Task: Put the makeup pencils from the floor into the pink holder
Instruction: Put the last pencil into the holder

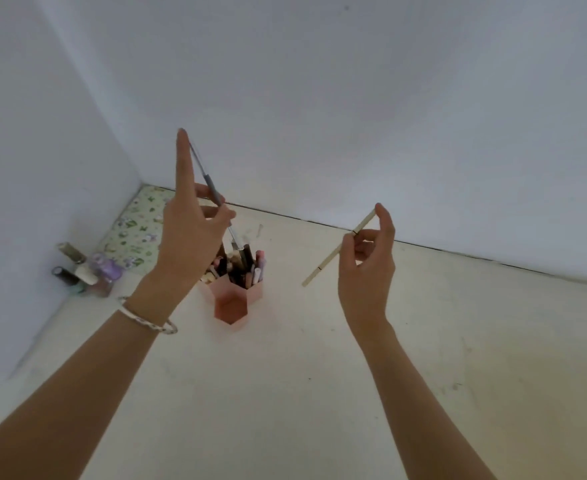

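The pink holder of hexagonal cups stands on the floor near the middle. Its rear cups are packed with several makeup pencils; its front cup looks empty. My left hand is raised above the holder's left side and pinches a grey pencil, which tilts steeply with its lower tip just over the filled cups. To the right of the holder, my right hand holds a cream pencil between thumb and fingers, slanting down to the left, in the air and apart from the holder.
Several small bottles and jars stand in the left corner by the wall. A floral mat lies behind them. White walls close the left and back sides. A small pale item lies on the floor behind the holder.
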`<state>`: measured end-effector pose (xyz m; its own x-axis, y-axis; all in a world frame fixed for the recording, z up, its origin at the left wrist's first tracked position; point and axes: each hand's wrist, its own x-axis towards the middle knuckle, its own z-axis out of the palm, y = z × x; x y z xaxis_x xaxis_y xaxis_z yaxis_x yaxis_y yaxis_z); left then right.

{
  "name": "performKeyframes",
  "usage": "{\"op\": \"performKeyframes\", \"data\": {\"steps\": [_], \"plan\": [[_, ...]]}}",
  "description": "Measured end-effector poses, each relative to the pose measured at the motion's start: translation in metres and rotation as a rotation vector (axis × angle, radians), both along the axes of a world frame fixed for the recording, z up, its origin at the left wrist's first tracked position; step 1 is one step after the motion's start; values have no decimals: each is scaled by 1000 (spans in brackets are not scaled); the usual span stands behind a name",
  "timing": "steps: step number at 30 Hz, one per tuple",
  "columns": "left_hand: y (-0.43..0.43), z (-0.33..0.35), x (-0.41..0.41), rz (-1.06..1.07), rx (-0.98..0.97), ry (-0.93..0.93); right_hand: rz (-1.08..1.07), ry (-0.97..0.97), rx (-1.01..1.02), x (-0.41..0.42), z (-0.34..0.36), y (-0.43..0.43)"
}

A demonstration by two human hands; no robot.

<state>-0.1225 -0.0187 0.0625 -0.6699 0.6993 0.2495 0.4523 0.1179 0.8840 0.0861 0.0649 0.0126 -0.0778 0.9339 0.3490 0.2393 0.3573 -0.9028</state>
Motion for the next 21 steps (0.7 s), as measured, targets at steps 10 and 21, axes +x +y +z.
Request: {"op": "performKeyframes", "data": {"steps": [10, 21], "plan": [[-11, -26, 2, -46, 58, 51, -5, 225, 142, -28, 38, -28], [-25, -4, -26, 98, 19, 530, 132, 85, 278, -68, 25, -40]]}}
